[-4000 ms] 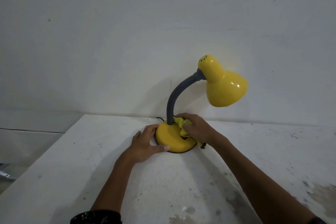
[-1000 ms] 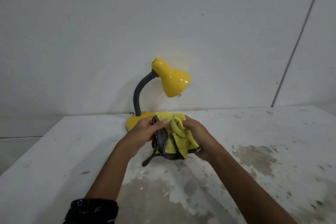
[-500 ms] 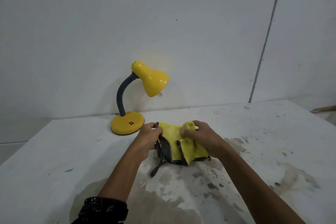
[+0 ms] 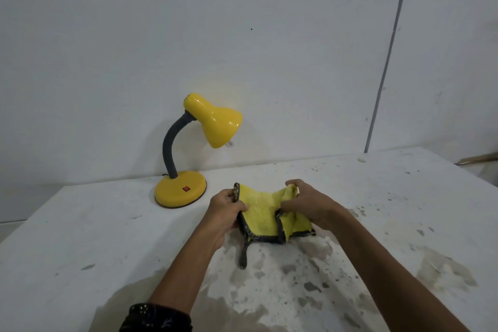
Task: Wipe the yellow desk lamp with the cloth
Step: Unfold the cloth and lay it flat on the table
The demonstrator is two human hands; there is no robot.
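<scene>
The yellow desk lamp [image 4: 181,189] stands at the back left of the table, with a round base, a red switch, a grey bendy neck and a yellow shade turned to the right. A yellow cloth [image 4: 265,213] with dark grey edging is held over the table, to the right of the lamp base. My left hand [image 4: 225,206] pinches its left edge. My right hand [image 4: 307,203] grips its bunched right side. A dark strap of the cloth hangs down onto the table. Neither hand touches the lamp.
The white table [image 4: 80,237] is stained with grey patches toward the front and right. A white wall rises straight behind the lamp, with a thin grey vertical line [image 4: 388,54] on the right. The table's right edge falls away at the far right.
Both hands have left the lamp base and carried the cloth to the right of it. The cloth is now spread wider between my hands than half a second ago.
</scene>
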